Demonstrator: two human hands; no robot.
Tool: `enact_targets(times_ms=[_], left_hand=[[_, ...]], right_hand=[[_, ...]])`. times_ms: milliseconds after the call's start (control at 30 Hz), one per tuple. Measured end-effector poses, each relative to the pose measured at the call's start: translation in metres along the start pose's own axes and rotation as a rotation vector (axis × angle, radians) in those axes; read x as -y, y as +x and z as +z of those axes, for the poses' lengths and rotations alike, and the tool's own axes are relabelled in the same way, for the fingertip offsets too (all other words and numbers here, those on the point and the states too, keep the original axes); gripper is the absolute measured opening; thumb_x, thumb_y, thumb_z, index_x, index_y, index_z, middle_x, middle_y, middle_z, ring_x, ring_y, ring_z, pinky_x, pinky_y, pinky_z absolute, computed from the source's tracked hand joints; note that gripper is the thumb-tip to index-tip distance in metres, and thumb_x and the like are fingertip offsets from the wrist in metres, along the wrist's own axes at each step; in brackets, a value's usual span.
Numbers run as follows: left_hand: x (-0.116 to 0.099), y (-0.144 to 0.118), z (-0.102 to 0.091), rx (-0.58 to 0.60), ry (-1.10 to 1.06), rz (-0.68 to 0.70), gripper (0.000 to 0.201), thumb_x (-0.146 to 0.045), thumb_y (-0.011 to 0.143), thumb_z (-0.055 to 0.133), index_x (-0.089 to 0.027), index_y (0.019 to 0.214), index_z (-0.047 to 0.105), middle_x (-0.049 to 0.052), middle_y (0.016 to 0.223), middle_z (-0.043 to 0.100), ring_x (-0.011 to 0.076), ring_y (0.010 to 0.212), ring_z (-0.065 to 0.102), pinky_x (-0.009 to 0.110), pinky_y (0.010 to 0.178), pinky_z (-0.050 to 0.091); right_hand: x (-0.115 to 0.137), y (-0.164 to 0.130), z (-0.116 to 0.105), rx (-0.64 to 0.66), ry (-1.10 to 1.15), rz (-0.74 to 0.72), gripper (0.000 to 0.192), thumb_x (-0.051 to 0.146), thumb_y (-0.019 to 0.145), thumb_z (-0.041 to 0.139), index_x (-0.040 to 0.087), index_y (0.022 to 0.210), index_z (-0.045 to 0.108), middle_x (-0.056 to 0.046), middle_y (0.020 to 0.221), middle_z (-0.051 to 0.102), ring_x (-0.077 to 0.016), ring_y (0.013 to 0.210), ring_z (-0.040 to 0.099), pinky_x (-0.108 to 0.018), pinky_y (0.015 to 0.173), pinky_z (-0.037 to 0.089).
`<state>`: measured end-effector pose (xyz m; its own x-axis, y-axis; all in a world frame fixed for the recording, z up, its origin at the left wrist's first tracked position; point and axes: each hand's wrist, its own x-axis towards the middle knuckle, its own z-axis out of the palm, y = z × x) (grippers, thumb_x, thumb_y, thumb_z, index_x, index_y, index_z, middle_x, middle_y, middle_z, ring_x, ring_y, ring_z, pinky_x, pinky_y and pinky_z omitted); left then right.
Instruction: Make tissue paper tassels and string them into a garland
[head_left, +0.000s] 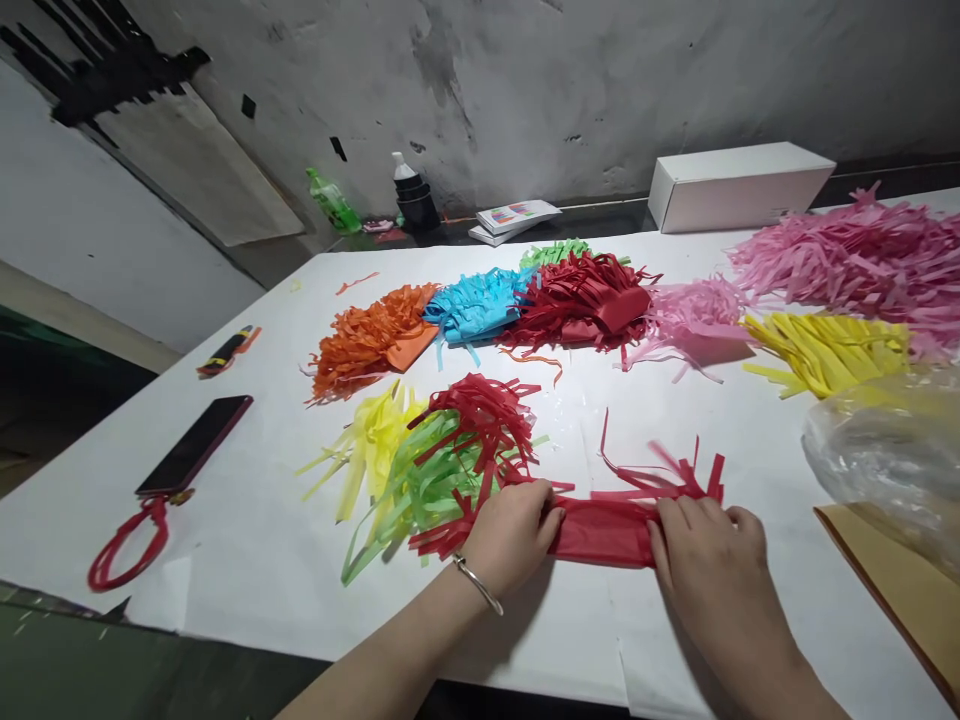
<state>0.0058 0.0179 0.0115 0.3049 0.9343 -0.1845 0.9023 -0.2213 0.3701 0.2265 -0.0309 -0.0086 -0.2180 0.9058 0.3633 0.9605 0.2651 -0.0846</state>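
A red tissue-paper fringe (604,532) lies flat across the near part of the table, its cut strips pointing away from me. My left hand (512,530), with a bangle at the wrist, grips its left part, fingers closed over the paper. On the right part, my right hand (712,560) is closed in the same way, thumb toward the middle. Between the hands the uncut band shows smooth. Just beyond my left hand lie a red fringe bundle (487,415), a green fringe (427,470) and a yellow fringe (379,435), partly overlapping.
Farther back are orange (367,340), blue (480,303), dark red (581,300) and pink (694,315) fringe bundles. A phone (196,445) with a red strap and a cutter (226,352) lie left. Right are yellow fringes (836,350), a plastic bag (892,450) and brown cardboard (892,590).
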Motion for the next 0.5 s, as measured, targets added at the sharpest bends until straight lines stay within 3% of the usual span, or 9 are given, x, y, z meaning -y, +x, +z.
enact_targets(times_ms=[100,200,367,500], left_hand=[[0.000,0.001,-0.001,0.010,0.007,0.017,0.014,-0.021,0.090,0.061,-0.019,0.076,0.060,0.003,0.078,0.072,0.0217,0.072,0.067,0.027,0.059,0.041],[0.000,0.001,0.000,-0.004,0.026,0.041,0.013,-0.021,0.090,0.062,-0.019,0.077,0.060,0.003,0.078,0.072,0.0218,0.072,0.068,0.027,0.058,0.041],[-0.001,-0.005,0.004,-0.071,0.062,0.100,0.014,-0.017,0.096,0.052,-0.019,0.085,0.059,0.004,0.084,0.070,0.0206,0.074,0.065,0.028,0.062,0.045],[-0.002,-0.003,0.005,-0.128,0.105,0.251,0.019,-0.005,0.095,0.045,-0.018,0.094,0.059,0.009,0.106,0.066,0.0233,0.095,0.061,0.036,0.081,0.051]], right_hand=[[0.006,-0.001,-0.006,-0.101,0.047,-0.117,0.028,0.004,0.088,0.048,0.010,0.110,0.064,-0.017,0.109,0.069,-0.0329,0.104,0.060,-0.052,0.095,0.041],[0.013,0.002,-0.002,-0.111,0.210,-0.279,0.038,-0.001,0.085,0.044,0.009,0.116,0.063,-0.015,0.111,0.070,-0.0280,0.105,0.063,-0.043,0.094,0.049],[0.006,0.006,0.017,0.028,0.277,-0.141,0.034,0.004,0.092,0.042,0.015,0.117,0.062,-0.012,0.107,0.069,-0.0222,0.088,0.068,-0.034,0.072,0.056],[-0.002,0.000,0.021,0.038,0.238,-0.119,0.027,0.017,0.098,0.046,0.015,0.121,0.059,-0.012,0.110,0.068,-0.0228,0.085,0.067,-0.038,0.072,0.053]])
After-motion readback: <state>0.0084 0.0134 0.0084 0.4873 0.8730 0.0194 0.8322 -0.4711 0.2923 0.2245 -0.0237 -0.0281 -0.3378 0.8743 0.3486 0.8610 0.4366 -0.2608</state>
